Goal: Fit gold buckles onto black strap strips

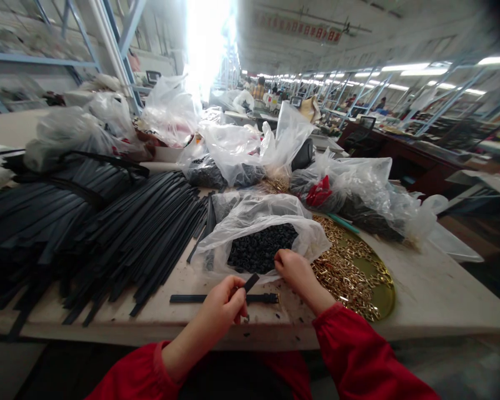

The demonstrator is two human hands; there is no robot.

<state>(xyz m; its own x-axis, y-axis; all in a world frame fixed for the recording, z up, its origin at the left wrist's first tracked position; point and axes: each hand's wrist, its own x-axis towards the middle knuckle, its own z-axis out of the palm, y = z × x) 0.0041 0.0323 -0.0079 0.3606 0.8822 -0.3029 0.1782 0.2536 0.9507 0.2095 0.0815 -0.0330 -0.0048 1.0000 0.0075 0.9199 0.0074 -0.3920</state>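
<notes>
My left hand (225, 303) is closed in a pinch on the end of a short black strap (251, 283), held just above the table edge. My right hand (295, 269) reaches into the mouth of a clear plastic bag (258, 219) full of small black loops (260, 247); its fingers are curled at the loops, and what they hold is hidden. A finished black strap with a gold buckle (223, 298) lies flat on the table between my hands. Both sleeves are red.
A large heap of long black straps (108, 228) covers the table's left half. A round gold tray (383, 300) of gold buckles sits at the right. Several more plastic bags (358, 194) stand behind. Other workbenches and people are far back.
</notes>
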